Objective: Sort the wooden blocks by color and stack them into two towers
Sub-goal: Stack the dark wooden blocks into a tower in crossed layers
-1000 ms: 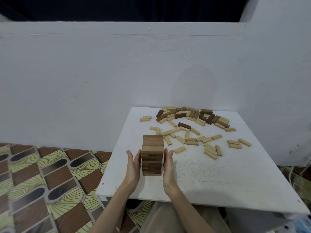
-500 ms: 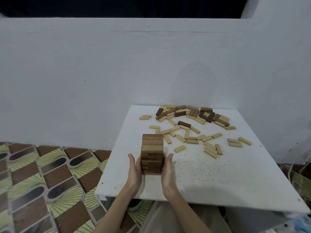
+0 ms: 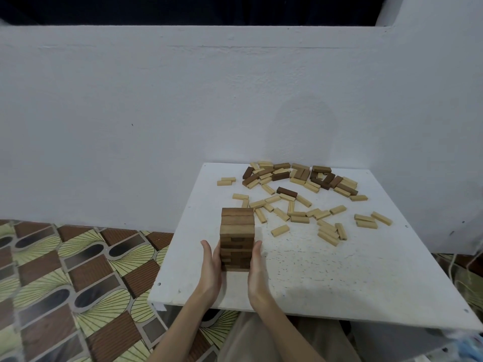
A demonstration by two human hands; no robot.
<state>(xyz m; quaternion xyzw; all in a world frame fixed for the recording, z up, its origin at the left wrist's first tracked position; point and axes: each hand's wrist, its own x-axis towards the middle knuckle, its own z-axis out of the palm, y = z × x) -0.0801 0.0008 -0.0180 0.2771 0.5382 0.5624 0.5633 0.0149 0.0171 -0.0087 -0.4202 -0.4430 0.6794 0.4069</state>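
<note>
- tower (image 3: pixel 237 240): brown wooden blocks, mid-brown on the top layers, darker brown bands lower down
- loose light blocks (image 3: pixel 300 214): pale yellow-tan, scattered over the mid bench
- loose dark blocks (image 3: pixel 287 192): dark brown, mixed with pale ones in the far pile
- bench (image 3: pixel 339 278): white top, fine dark speckles, a few small dark dots near the edges
- wall (image 3: pixel 156 113): plain white with a slight blue-grey cast; black band above it
- floor (image 3: pixel 65 278): patterned covering, red-brown ribbed rectangles, dark grey-black ovals, yellow-green fan shapes with thin dark radiating lines, pale outlines
- trousers (image 3: pixel 261 340): beige
</note>
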